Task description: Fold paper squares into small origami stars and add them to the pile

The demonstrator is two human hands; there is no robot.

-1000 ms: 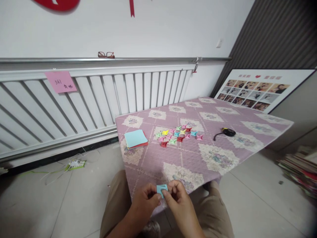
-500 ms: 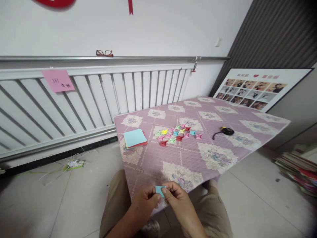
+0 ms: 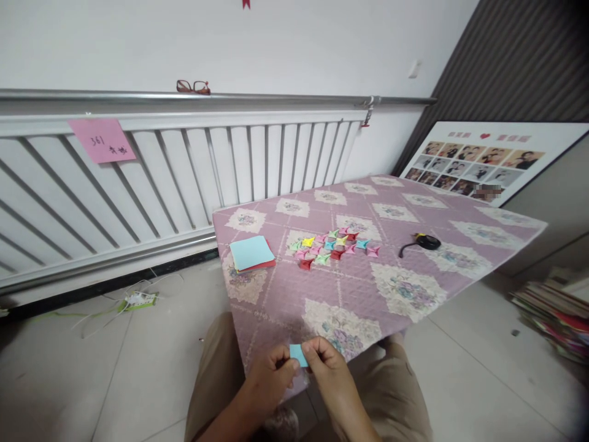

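1. Small blue paper (image 3: pixel 297 355): in both hands, over the near corner of the worktop (image 3: pixel 286 307). Touching the cloth or just above it: cannot tell.
2. Left hand (image 3: pixel 271 371): thumb and fingers pinching the paper's left side.
3. Right hand (image 3: pixel 327 363): thumb on top, fingers bent behind, gripping the right side.
4. Step in hand, most likely: pressing a fold flat.
5. To do it well: line up the paper's edges first. Hold firm with the left, then slide the right thumb slowly along the fold to make it sharp.
6. No hard pulling, to save the paper from a rip or bent corners.
7. Farther off: paper stack (image 3: pixel 251 252) by the worktop's left edge, little folded shapes (image 3: pixel 329 245) nearer the middle.
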